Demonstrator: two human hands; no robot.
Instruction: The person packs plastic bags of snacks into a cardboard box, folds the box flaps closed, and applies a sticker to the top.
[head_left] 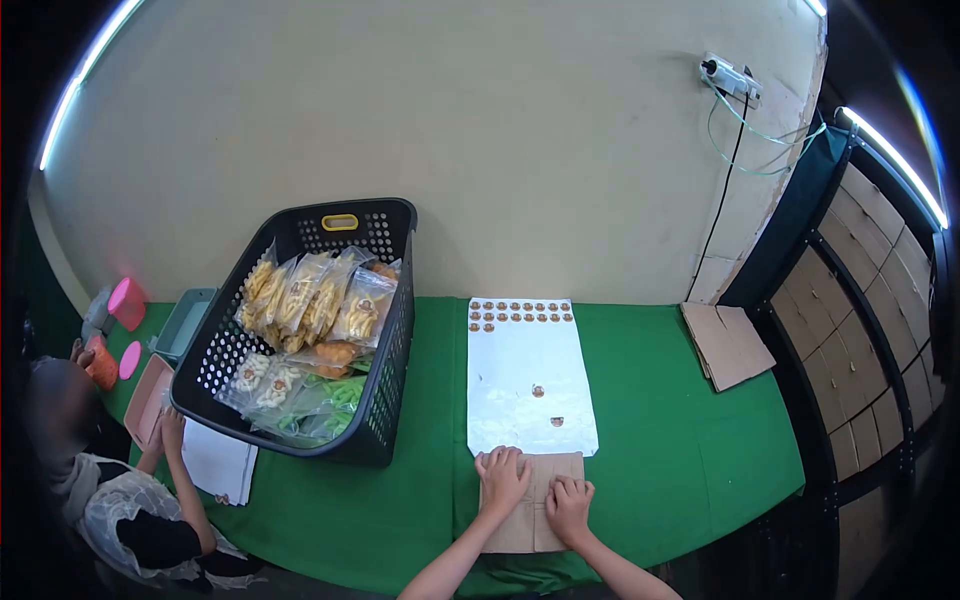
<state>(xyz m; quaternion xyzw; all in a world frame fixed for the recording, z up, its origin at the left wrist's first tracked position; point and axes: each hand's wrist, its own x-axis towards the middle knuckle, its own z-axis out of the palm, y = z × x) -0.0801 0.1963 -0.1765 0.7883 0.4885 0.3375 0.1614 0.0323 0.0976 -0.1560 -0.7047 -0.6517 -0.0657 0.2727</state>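
Note:
A folded piece of brown cardboard lies on the green cloth in front of me, overlapping the lower edge of a white sticker sheet. My left hand rests on the cardboard's upper left part, fingers spread and reaching its top edge. On the right side, my right hand presses on the cardboard with bent fingers, nothing visible between them. Rows of small round brown stickers line the sheet's top. Lower down sit a single sticker and a partial one.
A black basket of bagged snacks stands left. Beside it, another person's hand is by a pink tray and white papers. Flat cardboard lies at the right, near stacked boxes.

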